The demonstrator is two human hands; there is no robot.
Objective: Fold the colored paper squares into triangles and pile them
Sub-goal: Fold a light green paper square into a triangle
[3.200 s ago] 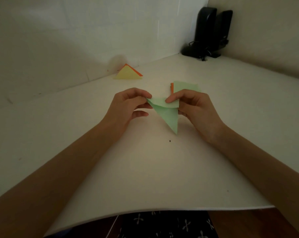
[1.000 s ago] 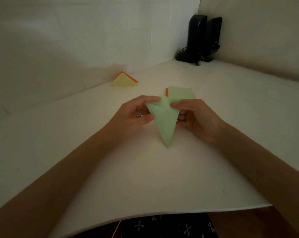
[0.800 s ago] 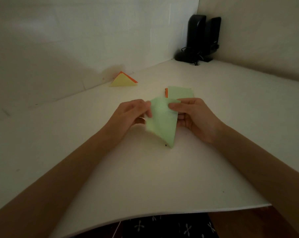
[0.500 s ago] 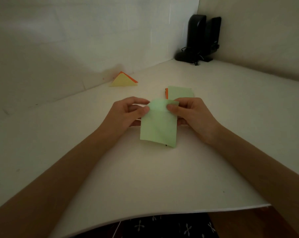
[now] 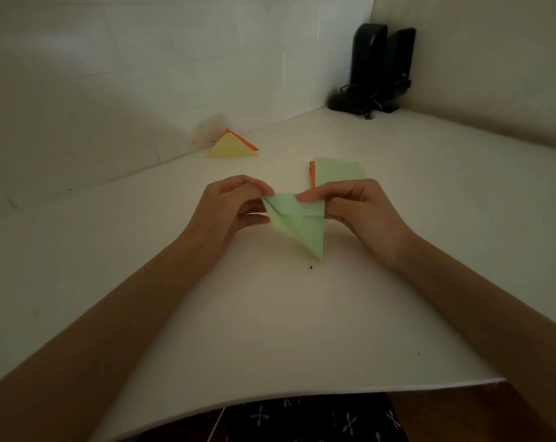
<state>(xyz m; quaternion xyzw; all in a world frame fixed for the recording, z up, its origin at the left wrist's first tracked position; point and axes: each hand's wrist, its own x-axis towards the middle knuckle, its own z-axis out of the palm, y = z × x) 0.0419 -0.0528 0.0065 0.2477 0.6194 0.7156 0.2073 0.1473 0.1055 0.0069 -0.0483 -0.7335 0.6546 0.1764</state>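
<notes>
A light green paper (image 5: 297, 223) hangs between my hands just above the white table (image 5: 270, 330), folded along its diagonal into a triangle with its point down. My left hand (image 5: 230, 208) pinches its upper left corner. My right hand (image 5: 354, 207) pinches the top edge near the right corner, thumb on top. Behind my right hand lies a small stack of unfolded squares (image 5: 337, 170), green on top with an orange edge showing at its left. A pile of folded triangles (image 5: 232, 146), yellow over orange, lies by the back wall.
Two black speakers (image 5: 380, 65) with a cable stand in the far right corner against the walls. The table's front edge curves just above a dark patterned cloth (image 5: 302, 419) at the bottom.
Half a second ago the green sheet hung open as a square between my hands. Now it is folded over into a downward-pointing triangle, still pinched at the top by both hands.
</notes>
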